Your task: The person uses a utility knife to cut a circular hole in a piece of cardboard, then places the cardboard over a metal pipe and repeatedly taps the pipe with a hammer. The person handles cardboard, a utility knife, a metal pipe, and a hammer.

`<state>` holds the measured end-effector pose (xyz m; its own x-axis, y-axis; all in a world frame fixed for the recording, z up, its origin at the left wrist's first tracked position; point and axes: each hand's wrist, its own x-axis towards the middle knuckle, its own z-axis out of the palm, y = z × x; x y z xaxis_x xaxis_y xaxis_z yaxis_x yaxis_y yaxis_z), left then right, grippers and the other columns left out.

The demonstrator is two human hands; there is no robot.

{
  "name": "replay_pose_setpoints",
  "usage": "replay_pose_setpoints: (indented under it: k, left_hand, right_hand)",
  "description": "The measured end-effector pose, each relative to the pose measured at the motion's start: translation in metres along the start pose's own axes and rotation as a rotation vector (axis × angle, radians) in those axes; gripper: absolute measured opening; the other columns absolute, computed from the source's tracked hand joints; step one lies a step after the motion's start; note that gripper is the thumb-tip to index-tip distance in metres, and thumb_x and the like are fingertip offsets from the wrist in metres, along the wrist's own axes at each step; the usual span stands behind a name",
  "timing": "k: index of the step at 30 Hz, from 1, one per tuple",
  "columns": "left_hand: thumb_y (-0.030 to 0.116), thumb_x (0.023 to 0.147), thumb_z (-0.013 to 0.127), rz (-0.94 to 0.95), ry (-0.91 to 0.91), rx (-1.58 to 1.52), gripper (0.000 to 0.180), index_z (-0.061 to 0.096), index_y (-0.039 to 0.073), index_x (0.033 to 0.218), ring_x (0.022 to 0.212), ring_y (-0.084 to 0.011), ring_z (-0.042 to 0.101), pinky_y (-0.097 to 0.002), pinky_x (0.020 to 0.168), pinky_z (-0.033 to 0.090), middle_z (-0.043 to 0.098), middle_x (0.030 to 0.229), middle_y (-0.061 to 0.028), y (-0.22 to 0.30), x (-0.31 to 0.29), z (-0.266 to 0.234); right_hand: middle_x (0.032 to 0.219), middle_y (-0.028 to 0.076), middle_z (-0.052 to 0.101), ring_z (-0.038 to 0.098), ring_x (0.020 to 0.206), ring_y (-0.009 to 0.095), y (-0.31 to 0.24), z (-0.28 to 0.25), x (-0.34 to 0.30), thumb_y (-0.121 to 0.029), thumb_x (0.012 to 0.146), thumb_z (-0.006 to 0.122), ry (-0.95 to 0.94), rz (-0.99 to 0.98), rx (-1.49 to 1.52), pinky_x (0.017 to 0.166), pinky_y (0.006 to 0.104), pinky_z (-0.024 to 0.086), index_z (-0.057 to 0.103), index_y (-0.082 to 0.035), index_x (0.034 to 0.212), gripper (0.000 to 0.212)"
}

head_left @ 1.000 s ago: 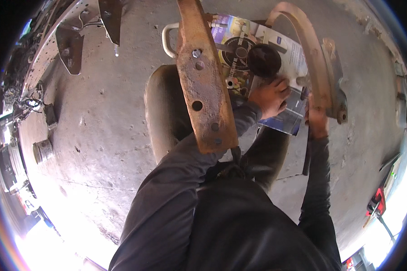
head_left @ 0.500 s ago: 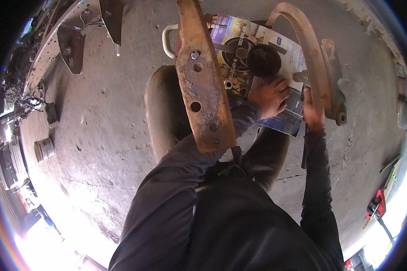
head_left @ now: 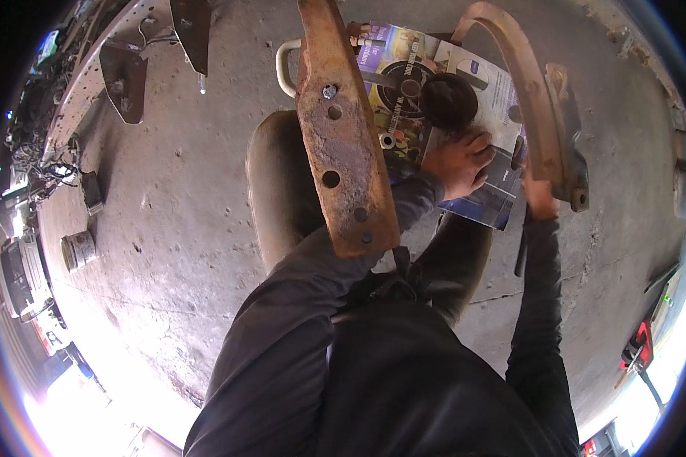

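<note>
My left hand (head_left: 463, 166) rests with curled fingers over a flat printed carton (head_left: 492, 80), just below a dark round cup-shaped part (head_left: 449, 101). Whatever those fingers may hold is hidden. My right hand (head_left: 540, 199) is closed on a hammer, whose dark handle (head_left: 520, 255) runs down beside my forearm; motion smears the hand, and the hammer's head is hard to make out. It is at the lower end of a curved rusty metal strip (head_left: 522, 65). A small metal ring (head_left: 387, 141) lies left of my left hand.
A long rusty steel bar with holes (head_left: 347, 164) rises close in front, above my left forearm. Left of it shows a pale curved handle (head_left: 283, 68). Far left stands a rusty frame with hanging dark plates (head_left: 123, 82). A red tool (head_left: 642, 346) lies at the right.
My right hand has shifted slightly right with the hammer, under the curved strip's lower end. The hammer's head no longer shows clearly. My left hand stays in place on the carton.
</note>
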<state>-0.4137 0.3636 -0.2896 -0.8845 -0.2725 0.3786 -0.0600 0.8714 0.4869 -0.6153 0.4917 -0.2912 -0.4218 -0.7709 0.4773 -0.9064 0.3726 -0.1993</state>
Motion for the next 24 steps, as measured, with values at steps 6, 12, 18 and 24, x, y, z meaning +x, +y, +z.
replay_pose_setpoints:
  k: [6, 12, 18, 24]
  left_hand:
    - [0.030, 0.089, 0.074, 0.003, -0.036, 0.029, 0.051, 0.064, 0.006, 0.133, 0.143, -0.0341, 0.048, -0.0480, 0.114, 0.046, 0.054, 0.144, -0.0133, 0.002, -0.001, -0.009]
    - [0.031, 0.088, 0.075, 0.042, -0.037, 0.027, 0.052, 0.064, 0.007, 0.133, 0.142, -0.0345, 0.048, -0.0486, 0.115, 0.046, 0.054, 0.144, -0.0125, 0.004, 0.004, -0.009]
    - [0.032, 0.087, 0.075, 0.004, -0.027, 0.037, 0.054, 0.064, 0.007, 0.133, 0.141, -0.0338, 0.048, -0.0483, 0.114, 0.046, 0.053, 0.143, -0.0132, 0.001, 0.000, -0.005]
    - [0.030, 0.086, 0.075, 0.037, -0.012, 0.036, 0.053, 0.063, 0.007, 0.133, 0.140, -0.0339, 0.048, -0.0488, 0.113, 0.047, 0.053, 0.143, -0.0134, 0.002, 0.002, -0.011]
  right_hand:
    - [0.076, 0.000, 0.060, 0.051, 0.051, 0.010, -0.036, -0.050, 0.011, -0.044, 0.108, 0.060, -0.238, 0.633, 0.484, 0.043, 0.0311, 0.040, 0.070, -0.009, 0.113, 0.037]
    - [0.069, -0.004, 0.055, 0.046, 0.047, 0.007, 0.005, 0.000, 0.012, -0.045, 0.107, 0.061, 0.164, 0.059, 0.278, 0.042, 0.0288, 0.038, 0.068, -0.013, 0.102, 0.033]
    - [0.109, 0.007, 0.062, 0.058, 0.096, 0.016, -0.005, -0.009, -0.002, -0.033, 0.108, 0.061, -0.128, 0.194, 0.218, 0.081, 0.0315, 0.048, 0.058, -0.009, 0.133, 0.035]
    - [0.095, 0.006, 0.061, 0.058, 0.080, 0.016, 0.004, -0.018, 0.022, -0.038, 0.107, 0.062, -0.331, 0.565, 0.483, 0.068, 0.0321, 0.046, 0.061, -0.009, 0.129, 0.037]
